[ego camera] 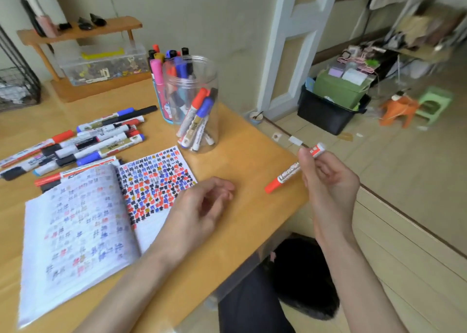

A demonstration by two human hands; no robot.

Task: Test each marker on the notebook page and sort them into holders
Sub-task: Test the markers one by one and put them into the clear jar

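Note:
My right hand [328, 178] grips a red-capped whiteboard marker [285, 176] past the right edge of the wooden table, cap end pointing down-left. My left hand [202, 203] hovers loosely curled over the table, holding nothing, just right of the open notebook [75, 231], whose right page [154, 178] is covered in red, blue, black and yellow marks. A clear plastic jar [194, 105] behind the notebook holds a few markers. A blue patterned holder [161, 97] beside it is packed with markers. Several loose markers [75, 145] lie left of the notebook's top.
The wooden table [240, 219] ends just under my right hand. A wooden shelf [78, 31] and a clear box of small parts [106, 67] stand at the back left. A black bin with a green box [333, 100] and small stools [414, 107] sit on the floor at right.

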